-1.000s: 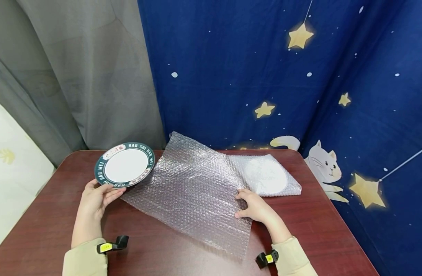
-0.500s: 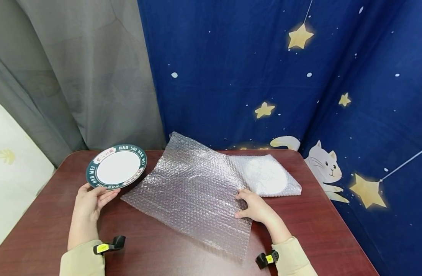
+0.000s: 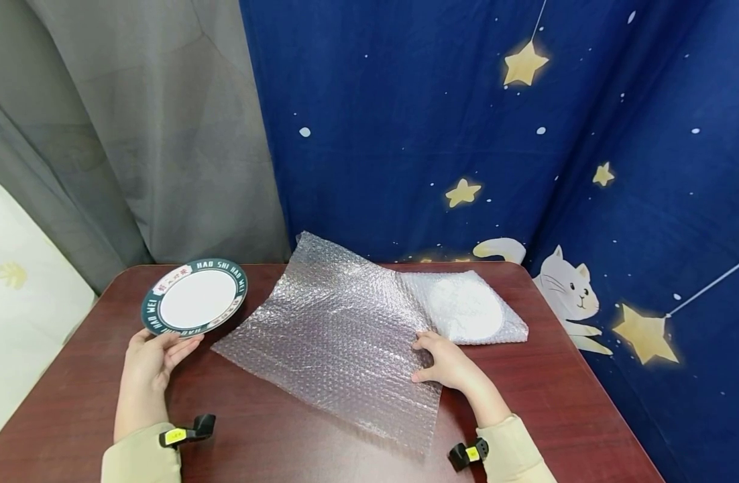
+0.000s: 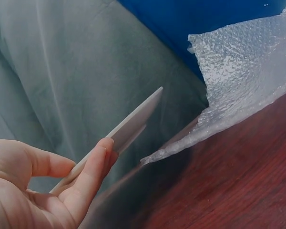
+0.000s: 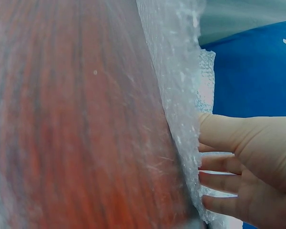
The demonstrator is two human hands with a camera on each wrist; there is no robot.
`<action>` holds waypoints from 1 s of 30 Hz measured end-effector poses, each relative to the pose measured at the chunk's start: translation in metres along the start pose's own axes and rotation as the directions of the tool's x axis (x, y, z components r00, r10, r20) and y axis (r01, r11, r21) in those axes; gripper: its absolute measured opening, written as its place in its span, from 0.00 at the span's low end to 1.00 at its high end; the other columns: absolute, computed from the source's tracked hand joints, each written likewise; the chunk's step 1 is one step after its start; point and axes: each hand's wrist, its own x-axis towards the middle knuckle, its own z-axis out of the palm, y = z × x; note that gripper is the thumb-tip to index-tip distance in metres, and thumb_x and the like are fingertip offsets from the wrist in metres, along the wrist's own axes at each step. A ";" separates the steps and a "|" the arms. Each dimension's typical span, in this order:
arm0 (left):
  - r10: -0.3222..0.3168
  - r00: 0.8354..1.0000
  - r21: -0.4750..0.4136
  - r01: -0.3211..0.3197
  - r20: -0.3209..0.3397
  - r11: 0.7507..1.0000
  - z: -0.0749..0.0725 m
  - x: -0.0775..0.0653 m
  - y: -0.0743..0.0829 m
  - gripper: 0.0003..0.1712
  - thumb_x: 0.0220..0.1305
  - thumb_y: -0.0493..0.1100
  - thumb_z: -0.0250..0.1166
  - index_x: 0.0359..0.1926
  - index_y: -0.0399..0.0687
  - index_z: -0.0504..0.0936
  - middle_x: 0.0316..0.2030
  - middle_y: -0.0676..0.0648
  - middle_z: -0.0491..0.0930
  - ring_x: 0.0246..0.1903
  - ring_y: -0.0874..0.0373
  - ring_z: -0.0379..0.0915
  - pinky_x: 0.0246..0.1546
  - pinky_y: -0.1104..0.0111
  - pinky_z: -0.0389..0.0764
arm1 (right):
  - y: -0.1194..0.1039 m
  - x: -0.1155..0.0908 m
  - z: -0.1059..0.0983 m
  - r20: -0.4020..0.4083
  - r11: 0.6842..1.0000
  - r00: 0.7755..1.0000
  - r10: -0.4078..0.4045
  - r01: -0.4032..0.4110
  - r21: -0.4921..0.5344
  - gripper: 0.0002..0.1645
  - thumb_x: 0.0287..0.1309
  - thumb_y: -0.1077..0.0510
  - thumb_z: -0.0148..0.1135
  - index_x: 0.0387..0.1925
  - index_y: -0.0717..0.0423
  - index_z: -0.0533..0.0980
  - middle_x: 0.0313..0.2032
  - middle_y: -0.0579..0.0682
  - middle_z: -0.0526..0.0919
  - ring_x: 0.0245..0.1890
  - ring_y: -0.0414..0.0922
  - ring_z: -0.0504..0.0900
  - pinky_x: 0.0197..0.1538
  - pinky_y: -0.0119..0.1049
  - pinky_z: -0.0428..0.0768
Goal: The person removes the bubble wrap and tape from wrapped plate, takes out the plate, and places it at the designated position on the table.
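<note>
A round plate point(image 3: 198, 303) with a white centre and a dark green lettered rim is held tilted over the left side of the table. My left hand point(image 3: 149, 365) pinches its near edge. In the left wrist view the plate point(image 4: 128, 117) appears nearly edge-on, thumb on one face and fingers on the other. A sheet of bubble wrap point(image 3: 339, 342) lies spread across the middle, one corner pointing toward the plate. My right hand point(image 3: 444, 359) rests on the sheet's right part with fingers spread; the right wrist view shows the fingertips touching the bubble wrap point(image 5: 176, 81).
At the sheet's right end a folded bubble-wrap packet point(image 3: 466, 307) lies on the table, with a white round shape showing through it. The dark red table point(image 3: 575, 409) ends at a grey curtain point(image 3: 206, 147) and a blue star-print curtain point(image 3: 393, 134).
My left hand has moved left and slightly nearer with the plate, away from the bubble wrap. My right hand and the sheet have stayed in place.
</note>
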 end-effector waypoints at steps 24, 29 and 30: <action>-0.053 0.992 0.022 0.056 -0.112 0.998 -0.015 0.009 -0.009 0.34 0.69 0.28 0.47 0.70 0.47 0.46 0.31 0.45 0.78 0.32 0.48 0.84 0.39 0.59 0.82 | 0.001 0.001 0.000 0.007 1.000 1.000 0.006 -0.006 0.018 0.32 0.42 0.53 0.78 0.50 0.61 0.77 0.61 0.63 0.69 0.60 0.58 0.69 0.59 0.52 0.69; -0.054 0.992 0.017 0.056 -0.116 0.998 -0.017 0.010 -0.011 0.37 0.68 0.27 0.47 0.71 0.48 0.42 0.31 0.44 0.77 0.32 0.48 0.84 0.39 0.59 0.81 | 0.000 0.000 0.000 0.006 1.000 1.000 0.003 -0.003 0.016 0.32 0.42 0.53 0.78 0.50 0.62 0.77 0.61 0.63 0.69 0.60 0.59 0.69 0.59 0.52 0.69; -0.052 0.992 0.010 0.053 -0.111 0.999 -0.018 0.010 -0.011 0.36 0.68 0.27 0.48 0.71 0.48 0.43 0.31 0.44 0.77 0.32 0.48 0.84 0.39 0.59 0.82 | 0.000 0.000 0.000 0.006 1.000 1.000 0.003 -0.003 0.018 0.32 0.42 0.53 0.78 0.50 0.62 0.77 0.61 0.63 0.69 0.60 0.58 0.69 0.59 0.52 0.69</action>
